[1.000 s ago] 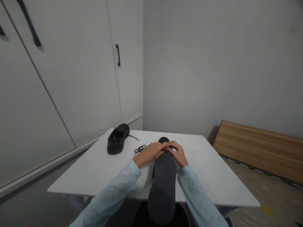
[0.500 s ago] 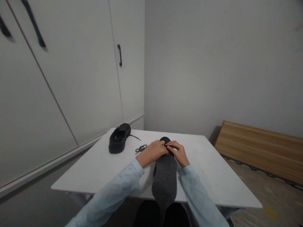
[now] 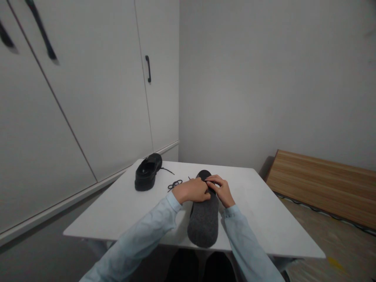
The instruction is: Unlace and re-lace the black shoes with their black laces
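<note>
A black shoe [image 3: 205,173] lies near the middle of the white table, its toe pointing away from me. A grey felt-like insole [image 3: 202,227] extends from it toward the table's front edge, over the shoe's rear part. My left hand [image 3: 196,190] is closed at the shoe's front opening, from the left; its fingertips are hidden. My right hand [image 3: 221,189] reaches in from the right, thumb and fingers pinched together at the same spot. What they pinch is too small to make out. A black lace [image 3: 175,184] lies coiled left of my left hand.
Another black shoe [image 3: 147,172] stands at the back left of the white table [image 3: 261,219], a loose lace trailing to its right. White cabinets with dark handles rise on the left. A wooden board [image 3: 320,184] leans beyond the table on the right.
My left hand has turned and its knuckles have come slightly nearer to me, over the grey piece. The near end of the grey piece has shifted slightly. My right hand has hardly moved.
</note>
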Available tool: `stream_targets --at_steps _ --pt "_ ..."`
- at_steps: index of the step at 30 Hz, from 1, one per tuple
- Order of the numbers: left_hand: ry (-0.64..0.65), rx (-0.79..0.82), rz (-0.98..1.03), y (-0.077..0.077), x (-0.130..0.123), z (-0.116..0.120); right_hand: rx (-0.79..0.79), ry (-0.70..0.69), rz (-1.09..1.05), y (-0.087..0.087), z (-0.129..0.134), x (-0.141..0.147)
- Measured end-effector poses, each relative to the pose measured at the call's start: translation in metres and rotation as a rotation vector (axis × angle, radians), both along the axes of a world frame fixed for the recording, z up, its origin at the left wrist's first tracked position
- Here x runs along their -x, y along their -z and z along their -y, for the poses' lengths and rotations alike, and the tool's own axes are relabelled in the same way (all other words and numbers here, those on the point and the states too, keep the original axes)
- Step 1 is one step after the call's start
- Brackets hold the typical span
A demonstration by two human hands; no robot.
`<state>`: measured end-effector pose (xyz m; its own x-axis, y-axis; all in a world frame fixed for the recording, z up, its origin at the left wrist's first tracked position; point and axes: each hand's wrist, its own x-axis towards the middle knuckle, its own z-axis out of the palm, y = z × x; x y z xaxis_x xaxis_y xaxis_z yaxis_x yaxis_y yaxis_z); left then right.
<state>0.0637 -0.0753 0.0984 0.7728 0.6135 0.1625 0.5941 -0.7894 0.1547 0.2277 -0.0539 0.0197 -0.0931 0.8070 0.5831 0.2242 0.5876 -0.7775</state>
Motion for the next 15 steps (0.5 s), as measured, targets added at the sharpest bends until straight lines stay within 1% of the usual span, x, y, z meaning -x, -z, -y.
stream_targets --at_steps 3,5,10,15 --pt "-0.068 -0.06 -0.101 -0.003 -0.007 0.008 0.004 -0.005 0.005 0.0 0.0 0.0" --pt "-0.088 -0.099 -0.157 -0.003 -0.012 0.013 0.001 -0.003 0.005 0.0 -0.001 0.0" --pt "-0.046 -0.095 -0.296 -0.005 -0.021 0.018 -0.005 -0.002 0.013 0.0 -0.001 -0.001" --pt "0.016 -0.075 -0.287 -0.001 -0.023 0.014 0.002 -0.009 0.007 -0.001 -0.001 -0.003"
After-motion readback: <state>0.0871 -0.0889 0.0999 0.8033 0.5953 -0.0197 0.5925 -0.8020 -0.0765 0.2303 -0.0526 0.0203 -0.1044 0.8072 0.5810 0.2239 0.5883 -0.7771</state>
